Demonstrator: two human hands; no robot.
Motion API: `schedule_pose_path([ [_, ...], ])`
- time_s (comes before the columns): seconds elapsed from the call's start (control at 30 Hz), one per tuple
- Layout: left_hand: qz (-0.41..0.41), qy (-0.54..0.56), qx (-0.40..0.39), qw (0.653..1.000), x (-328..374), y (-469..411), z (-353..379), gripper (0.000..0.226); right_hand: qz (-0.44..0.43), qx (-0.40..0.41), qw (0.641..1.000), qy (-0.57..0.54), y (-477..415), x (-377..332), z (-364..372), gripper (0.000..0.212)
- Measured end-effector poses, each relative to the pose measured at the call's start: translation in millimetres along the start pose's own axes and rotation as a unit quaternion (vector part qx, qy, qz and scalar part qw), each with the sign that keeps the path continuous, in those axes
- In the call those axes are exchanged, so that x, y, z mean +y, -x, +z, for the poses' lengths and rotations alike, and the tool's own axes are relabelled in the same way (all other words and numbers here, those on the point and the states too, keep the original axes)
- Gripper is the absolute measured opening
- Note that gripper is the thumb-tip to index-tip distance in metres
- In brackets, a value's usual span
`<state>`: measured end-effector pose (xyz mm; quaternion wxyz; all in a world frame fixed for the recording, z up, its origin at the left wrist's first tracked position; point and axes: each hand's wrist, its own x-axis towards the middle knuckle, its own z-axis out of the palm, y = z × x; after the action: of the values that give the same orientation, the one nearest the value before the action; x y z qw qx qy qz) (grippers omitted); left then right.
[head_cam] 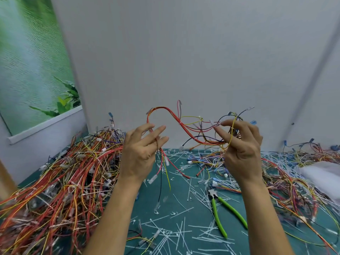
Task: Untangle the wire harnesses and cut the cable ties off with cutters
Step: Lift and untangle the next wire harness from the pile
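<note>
I hold one wire harness (184, 126) of red, yellow and black wires up in the air between both hands, in front of the wall. My left hand (139, 151) pinches its left end, where loose wires with clear connectors hang down. My right hand (241, 144) grips the right end, with a yellow wire looped over its fingers. White cable ties still bind the bundle near its middle. The green-handled cutters (223, 212) lie on the green mat, below my right hand, untouched.
A big tangled heap of harnesses (64, 181) covers the table's left side. More wires (294, 181) spread on the right, beside a white bag (322, 177). Several cut white ties litter the green mat (184, 227). A grey wall stands close behind.
</note>
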<state>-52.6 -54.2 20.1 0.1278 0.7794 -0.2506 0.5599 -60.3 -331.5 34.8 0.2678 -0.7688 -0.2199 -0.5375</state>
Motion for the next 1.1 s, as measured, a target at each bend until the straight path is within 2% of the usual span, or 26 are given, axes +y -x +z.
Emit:
schedule_pose_path([
  [0.13, -0.014, 0.015, 0.009, 1.000, 0.4, -2.8, -0.4, 0.025, 0.016, 0.021, 1.000, 0.008, -0.2, -4.7, 0.8, 0.061],
  [0.2, -0.058, 0.096, 0.007, 0.994, 2.7, -4.9, -1.7, 0.035, 0.044, 0.019, 0.999, -0.016, -1.1, -8.3, 1.4, 0.060],
  [0.27, -0.190, 0.242, -0.006, 0.951, 9.5, -6.5, -6.4, 0.048, 0.125, 0.020, 0.987, -0.102, -2.6, -12.1, 1.1, 0.058],
  [0.3, -0.263, 0.308, -0.015, 0.914, 11.6, -7.9, -7.6, 0.042, 0.194, 0.026, 0.966, -0.168, -4.1, -13.1, 0.8, 0.057],
  [0.33, -0.323, 0.359, -0.017, 0.875, 11.9, -9.6, -7.9, 0.033, 0.277, 0.032, 0.929, -0.243, -6.8, -13.0, -0.2, 0.055],
  [0.37, -0.368, 0.395, -0.013, 0.842, 10.9, -11.1, -8.4, 0.028, 0.364, 0.036, 0.874, -0.321, -9.9, -11.3, -2.7, 0.049],
  [0.43, -0.442, 0.463, 0.014, 0.768, 7.1, -13.1, -10.8, 0.024, 0.485, 0.019, 0.742, -0.463, -15.4, -5.3, -7.7, 0.037],
  [0.5, -0.496, 0.519, 0.035, 0.695, 5.1, -15.7, -14.8, 0.020, 0.524, -0.008, 0.629, -0.574, -17.6, -0.3, -13.4, 0.037],
  [0.53, -0.509, 0.537, 0.039, 0.672, 5.5, -16.3, -15.4, 0.019, 0.533, -0.011, 0.572, -0.623, -17.5, 1.8, -15.3, 0.040],
  [0.6, -0.525, 0.555, 0.046, 0.644, 7.7, -17.4, -16.2, 0.017, 0.548, -0.013, 0.467, -0.694, -15.5, 3.9, -17.1, 0.041],
  [0.63, -0.533, 0.561, 0.053, 0.631, 8.1, -17.8, -15.9, 0.017, 0.552, -0.015, 0.429, -0.715, -14.9, 3.9, -16.9, 0.040],
  [0.67, -0.540, 0.568, 0.058, 0.618, 8.4, -18.1, -15.6, 0.017, 0.553, -0.015, 0.400, -0.731, -14.6, 3.7, -16.7, 0.038],
  [0.77, -0.550, 0.590, 0.054, 0.589, 7.7, -19.4, -17.5, 0.017, 0.544, 0.011, 0.344, -0.765, -15.2, 3.4, -16.9, 0.042],
  [0.87, -0.547, 0.616, 0.050, 0.564, 5.1, -20.2, -20.5, 0.018, 0.528, 0.036, 0.253, -0.810, -13.3, 7.2, -19.1, 0.041],
  [0.93, -0.543, 0.637, 0.051, 0.545, 5.2, -21.0, -21.7, 0.020, 0.512, 0.050, 0.206, -0.832, -10.5, 8.6, -21.1, 0.051],
  [1.0, -0.538, 0.659, 0.048, 0.524, 6.3, -22.2, -22.5, 0.020, 0.504, 0.072, 0.195, -0.838, -7.9, 11.3, -21.4, 0.063],
  [1.03, -0.536, 0.670, 0.045, 0.512, 6.9, -22.5, -22.8, 0.019, 0.508, 0.074, 0.199, -0.835, -7.6, 12.5, -20.8, 0.063],
  [1.07, -0.535, 0.681, 0.043, 0.498, 7.7, -23.3, -22.6, 0.019, 0.520, 0.066, 0.215, -0.824, -8.1, 12.6, -19.9, 0.060],
  [1.1, -0.535, 0.693, 0.041, 0.480, 8.7, -23.9, -22.7, 0.019, 0.535, 0.044, 0.250, -0.806, -9.2, 11.0, -18.7, 0.052],
])
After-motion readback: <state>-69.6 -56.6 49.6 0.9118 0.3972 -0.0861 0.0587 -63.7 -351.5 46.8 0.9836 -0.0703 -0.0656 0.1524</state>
